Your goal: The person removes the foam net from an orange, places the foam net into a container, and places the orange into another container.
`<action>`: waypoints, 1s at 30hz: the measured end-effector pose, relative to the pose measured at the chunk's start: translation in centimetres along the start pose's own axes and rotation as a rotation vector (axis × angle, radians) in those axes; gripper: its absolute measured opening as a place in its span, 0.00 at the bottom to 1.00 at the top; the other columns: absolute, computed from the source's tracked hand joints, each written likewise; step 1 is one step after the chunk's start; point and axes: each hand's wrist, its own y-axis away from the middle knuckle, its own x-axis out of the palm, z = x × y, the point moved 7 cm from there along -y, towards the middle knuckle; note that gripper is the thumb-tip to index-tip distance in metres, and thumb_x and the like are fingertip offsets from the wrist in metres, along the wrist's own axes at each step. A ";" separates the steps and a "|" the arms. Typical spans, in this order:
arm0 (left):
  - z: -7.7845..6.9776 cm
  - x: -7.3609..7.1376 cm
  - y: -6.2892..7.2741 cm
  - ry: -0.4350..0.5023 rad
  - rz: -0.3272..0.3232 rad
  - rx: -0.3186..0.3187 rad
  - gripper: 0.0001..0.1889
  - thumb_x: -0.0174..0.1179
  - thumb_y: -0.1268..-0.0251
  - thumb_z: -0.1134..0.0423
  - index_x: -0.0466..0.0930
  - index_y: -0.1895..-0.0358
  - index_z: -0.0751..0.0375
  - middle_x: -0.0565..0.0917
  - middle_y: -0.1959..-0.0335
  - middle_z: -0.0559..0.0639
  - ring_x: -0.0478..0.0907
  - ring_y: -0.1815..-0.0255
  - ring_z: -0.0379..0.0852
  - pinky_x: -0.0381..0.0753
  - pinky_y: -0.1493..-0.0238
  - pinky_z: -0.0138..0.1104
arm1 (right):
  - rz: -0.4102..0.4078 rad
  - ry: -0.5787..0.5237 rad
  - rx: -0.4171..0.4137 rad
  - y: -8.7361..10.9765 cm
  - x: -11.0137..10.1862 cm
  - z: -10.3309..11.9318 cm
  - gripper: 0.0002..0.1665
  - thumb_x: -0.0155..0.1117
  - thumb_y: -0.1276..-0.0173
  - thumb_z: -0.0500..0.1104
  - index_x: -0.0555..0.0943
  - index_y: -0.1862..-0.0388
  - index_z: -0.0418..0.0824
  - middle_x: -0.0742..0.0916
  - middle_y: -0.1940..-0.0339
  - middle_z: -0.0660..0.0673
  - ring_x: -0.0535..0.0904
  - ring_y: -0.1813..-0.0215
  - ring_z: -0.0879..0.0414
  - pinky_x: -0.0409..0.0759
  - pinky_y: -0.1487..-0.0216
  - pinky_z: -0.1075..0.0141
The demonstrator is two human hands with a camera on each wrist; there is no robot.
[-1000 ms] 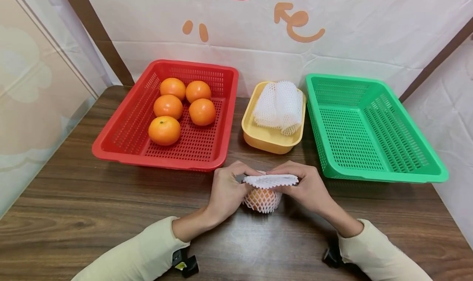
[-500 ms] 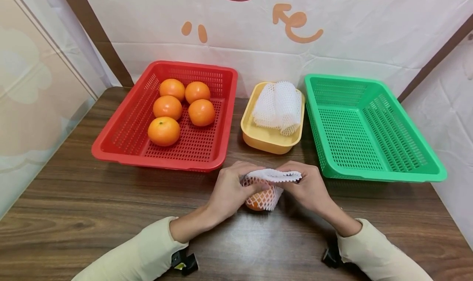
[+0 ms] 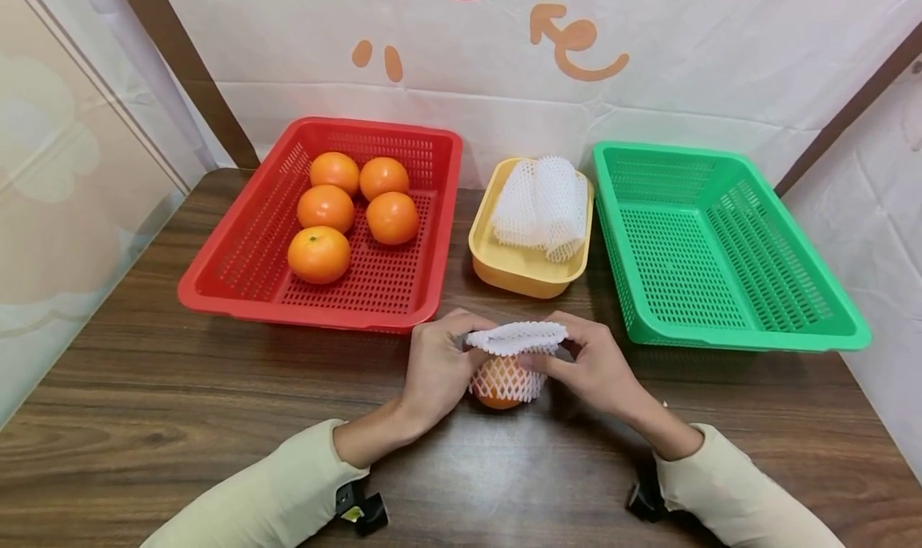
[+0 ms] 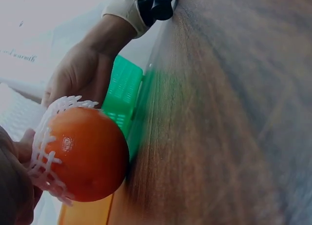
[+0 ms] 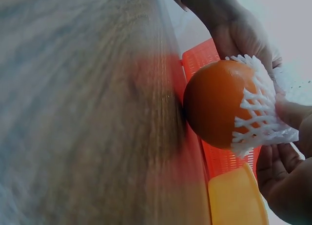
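On the table right in front of me is an orange [image 3: 497,402] with a white foam net sleeve [image 3: 507,378] over its upper part. Below the net's edge the fruit's underside shows bare, as the left wrist view also shows on the orange [image 4: 92,152]. My left hand [image 3: 441,364] grips the sleeve's left side near its gathered top. From the right, my right hand [image 3: 594,364] pinches the net, thumb in front; in the right wrist view that thumb presses on the foam net [image 5: 258,115]. Fingers behind the sleeve are partly hidden in the head view.
Several oranges [image 3: 319,254] lie in a red basket [image 3: 310,314] at the back left. A yellow tub [image 3: 526,280] behind my hands holds more white foam nets [image 3: 540,204]. The green basket [image 3: 749,340] stands at the back right. A printed cloth [image 3: 468,52] hangs behind the table.
The sleeve's lower edge has risen on the orange, baring its underside. My right thumb has come onto the front of the net, and the sleeve's top has shifted slightly left and up.
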 end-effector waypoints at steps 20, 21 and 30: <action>-0.9 0.8 -0.8 -0.231 0.221 -0.018 0.09 0.73 0.54 0.70 0.87 0.67 0.58 0.84 0.68 0.44 0.79 0.60 0.37 0.78 0.56 0.30 | -0.022 0.068 -0.065 0.0 -0.2 0.3 0.19 0.73 0.50 0.27 0.83 0.57 0.33 0.85 0.58 0.44 0.79 0.54 0.60 0.77 0.52 0.68; -0.9 0.7 -0.8 -0.233 0.204 -0.004 0.09 0.73 0.54 0.72 0.87 0.68 0.58 0.84 0.68 0.44 0.80 0.61 0.37 0.78 0.57 0.30 | -0.005 0.063 -0.070 -0.1 -0.1 0.3 0.20 0.74 0.50 0.27 0.82 0.56 0.34 0.84 0.58 0.44 0.79 0.53 0.59 0.76 0.50 0.68; -0.9 0.3 -0.7 -0.172 0.109 0.039 0.18 0.66 0.61 0.87 0.88 0.69 0.61 0.85 0.71 0.45 0.81 0.65 0.37 0.80 0.61 0.30 | -0.041 0.107 -0.011 0.4 -0.3 -2.8 0.17 0.78 0.50 0.39 0.85 0.60 0.46 0.86 0.61 0.55 0.81 0.57 0.58 0.77 0.54 0.68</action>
